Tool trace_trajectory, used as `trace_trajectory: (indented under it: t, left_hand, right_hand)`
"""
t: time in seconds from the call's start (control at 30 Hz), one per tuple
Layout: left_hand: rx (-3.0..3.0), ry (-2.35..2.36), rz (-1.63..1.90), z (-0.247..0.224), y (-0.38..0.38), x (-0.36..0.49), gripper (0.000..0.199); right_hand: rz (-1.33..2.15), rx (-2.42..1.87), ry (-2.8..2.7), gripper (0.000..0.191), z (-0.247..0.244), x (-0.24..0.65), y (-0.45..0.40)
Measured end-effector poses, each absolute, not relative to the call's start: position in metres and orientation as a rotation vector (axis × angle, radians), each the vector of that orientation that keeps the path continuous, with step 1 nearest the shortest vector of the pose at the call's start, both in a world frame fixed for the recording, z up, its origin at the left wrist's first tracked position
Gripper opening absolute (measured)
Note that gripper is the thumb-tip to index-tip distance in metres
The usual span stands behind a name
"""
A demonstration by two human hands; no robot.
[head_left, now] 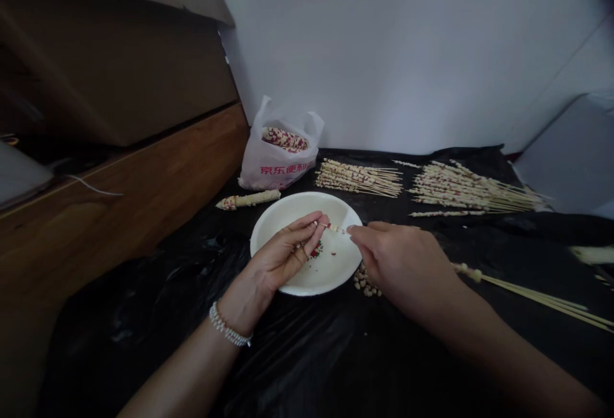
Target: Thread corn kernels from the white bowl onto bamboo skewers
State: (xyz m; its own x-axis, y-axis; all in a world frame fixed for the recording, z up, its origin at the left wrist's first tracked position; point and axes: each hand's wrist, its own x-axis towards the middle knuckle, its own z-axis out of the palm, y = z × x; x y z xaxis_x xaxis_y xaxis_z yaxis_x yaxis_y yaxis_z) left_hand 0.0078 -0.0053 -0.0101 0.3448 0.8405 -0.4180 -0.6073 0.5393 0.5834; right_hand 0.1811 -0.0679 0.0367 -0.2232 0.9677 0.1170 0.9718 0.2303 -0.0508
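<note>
A thin skewer (pixel 334 229) with small pale and red pieces on it spans the gap between my hands, above a white oval bowl (pixel 307 280). My left hand (pixel 288 248), palm up with fingers curled, pinches at the skewer's left end; what exactly sits between its fingertips is too small to tell. On the skewer's right part my right hand (pixel 400 261) is closed, back of the hand up. Loose red and green bits (pixel 315 252) lie in the bowl, partly hidden by my left fingers. Small pale pieces (pixel 367 282) are beside the bowl, under my right hand.
Behind the bowl stands a white plastic bag (pixel 278 165) holding speckled corn cobs, with a partly stripped cob (pixel 249 199) before it. Two piles of loaded skewers (pixel 357 178) lie at the back. Bare sticks (pixel 542 298) are at the right, on black plastic sheeting (pixel 307 354).
</note>
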Motion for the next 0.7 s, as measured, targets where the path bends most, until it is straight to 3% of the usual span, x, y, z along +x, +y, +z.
trace_trajectory:
  t: [0.4, 0.7]
  left_hand:
    - [0.383, 0.745, 0.971, -0.0134, -0.0049, 0.0069, 0.032]
    - [0.466, 0.753, 0.953, -0.0097, -0.0079, 0.0079, 0.023]
  right_hand:
    - [-0.049, -1.844, -2.354, 0.018, 0.0376, 0.1813, -0.0685]
    - [-0.083, -1.866, -2.366, 0.018, 0.0351, 0.1809, -0.0673]
